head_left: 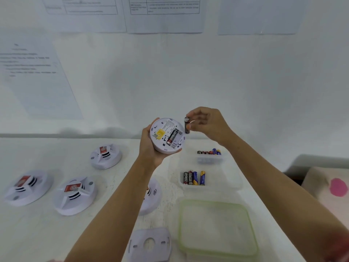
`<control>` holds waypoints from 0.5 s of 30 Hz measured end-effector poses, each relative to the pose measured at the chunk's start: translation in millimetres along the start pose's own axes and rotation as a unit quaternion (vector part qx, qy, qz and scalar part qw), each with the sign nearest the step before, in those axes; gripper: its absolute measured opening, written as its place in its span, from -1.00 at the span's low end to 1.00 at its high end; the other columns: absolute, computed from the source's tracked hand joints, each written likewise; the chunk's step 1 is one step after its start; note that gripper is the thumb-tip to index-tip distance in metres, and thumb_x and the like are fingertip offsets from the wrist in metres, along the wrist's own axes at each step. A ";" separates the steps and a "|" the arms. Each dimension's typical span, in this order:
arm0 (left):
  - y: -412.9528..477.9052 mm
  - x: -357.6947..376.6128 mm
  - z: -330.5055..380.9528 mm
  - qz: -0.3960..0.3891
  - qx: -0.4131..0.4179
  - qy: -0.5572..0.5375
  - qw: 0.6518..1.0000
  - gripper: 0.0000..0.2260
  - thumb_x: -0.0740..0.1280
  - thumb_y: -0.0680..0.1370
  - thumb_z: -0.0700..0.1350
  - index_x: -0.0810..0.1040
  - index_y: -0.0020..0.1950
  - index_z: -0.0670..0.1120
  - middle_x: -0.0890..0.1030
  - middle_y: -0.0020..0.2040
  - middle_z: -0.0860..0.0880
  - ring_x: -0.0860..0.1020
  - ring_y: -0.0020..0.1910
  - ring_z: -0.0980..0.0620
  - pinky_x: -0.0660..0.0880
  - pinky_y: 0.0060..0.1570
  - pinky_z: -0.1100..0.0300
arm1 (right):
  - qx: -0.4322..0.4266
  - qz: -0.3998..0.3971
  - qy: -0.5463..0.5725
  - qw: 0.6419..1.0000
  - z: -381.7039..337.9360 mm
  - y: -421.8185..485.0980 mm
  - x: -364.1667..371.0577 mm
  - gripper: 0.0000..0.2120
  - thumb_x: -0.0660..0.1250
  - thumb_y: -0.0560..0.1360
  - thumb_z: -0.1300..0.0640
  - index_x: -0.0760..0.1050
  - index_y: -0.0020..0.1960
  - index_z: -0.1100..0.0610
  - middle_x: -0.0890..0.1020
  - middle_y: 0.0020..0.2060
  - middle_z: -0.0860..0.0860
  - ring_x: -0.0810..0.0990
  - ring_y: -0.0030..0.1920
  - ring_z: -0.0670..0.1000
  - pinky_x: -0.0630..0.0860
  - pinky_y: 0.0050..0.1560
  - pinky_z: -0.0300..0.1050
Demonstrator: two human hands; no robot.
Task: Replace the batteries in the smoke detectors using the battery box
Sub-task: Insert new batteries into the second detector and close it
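Observation:
My left hand (149,148) grips a white round smoke detector (166,136) raised above the table, its back facing me. One black Eveready battery (172,138) lies in its open compartment. My right hand (205,123) pinches a second black battery (187,125) upright just right of the detector's rim. Below, a clear battery box (224,181) holds several batteries (194,178) lying side by side. A smaller clear box (208,160) behind it holds several more batteries (208,152).
Three white smoke detectors (105,156) (28,187) (75,194) sit face up on the table's left; a fourth (153,195) is partly hidden by my left forearm. A green-rimmed lid (217,226) and a white mounting plate (150,243) lie near me. A wall rises behind.

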State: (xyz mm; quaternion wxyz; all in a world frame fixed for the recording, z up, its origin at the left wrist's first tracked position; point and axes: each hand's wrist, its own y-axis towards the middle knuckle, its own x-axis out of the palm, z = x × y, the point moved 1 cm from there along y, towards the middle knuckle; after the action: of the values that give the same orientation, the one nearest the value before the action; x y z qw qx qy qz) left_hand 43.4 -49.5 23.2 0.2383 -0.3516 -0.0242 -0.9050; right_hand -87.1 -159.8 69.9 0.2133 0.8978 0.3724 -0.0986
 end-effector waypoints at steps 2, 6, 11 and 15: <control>-4.1 3.0 1.0 -0.013 -0.007 0.012 1.000 -0.49 0.04 0.58 0.08 0.71 -0.32 0.00 0.70 -0.20 -0.09 0.62 -0.13 -0.14 0.45 0.00 -0.06 | -0.040 -0.042 -0.006 0.998 -11.6 -9.3 4.9 -0.74 0.38 0.34 0.50 0.54 -0.07 0.22 0.63 -0.23 0.04 0.64 -0.28 -0.14 0.60 -0.11 -0.25; -8.8 4.3 0.2 -0.022 -0.020 0.012 0.999 -0.51 0.03 0.59 0.07 0.71 -0.29 0.03 0.69 -0.16 -0.09 0.56 -0.06 -0.15 0.46 -0.02 -0.09 | -0.099 -0.113 -0.131 0.980 -23.0 -20.6 15.8 -0.79 0.38 0.39 0.42 0.62 -0.01 0.23 0.67 -0.11 0.09 0.64 -0.07 0.00 0.59 0.01 -0.20; -10.1 2.5 -2.1 -0.028 -0.025 0.007 0.999 -0.52 0.04 0.58 0.05 0.71 -0.28 0.03 0.69 -0.14 -0.07 0.57 -0.07 -0.12 0.47 -0.04 -0.08 | -0.118 -0.176 -0.269 0.939 -24.7 -28.2 21.9 -0.77 0.33 0.45 0.36 0.63 0.05 0.16 0.66 0.03 0.06 0.58 0.08 0.01 0.51 0.10 -0.16; -11.1 2.0 -4.5 -0.024 -0.034 0.010 0.999 -0.63 0.09 0.57 0.05 0.68 -0.16 0.06 0.68 -0.07 -0.08 0.56 -0.02 -0.15 0.49 -0.06 -0.11 | -0.134 -0.191 -0.367 0.901 -20.6 -29.7 23.1 -0.75 0.29 0.48 0.32 0.59 0.09 0.11 0.63 0.05 0.05 0.55 0.08 0.06 0.47 0.12 -0.06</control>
State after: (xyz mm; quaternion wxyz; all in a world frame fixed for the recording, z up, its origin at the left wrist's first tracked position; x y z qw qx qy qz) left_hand 34.3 -41.5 22.5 0.2040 -0.3496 0.0007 -0.9144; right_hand -91.6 -117.1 71.4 0.4302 0.6727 0.4414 -0.4093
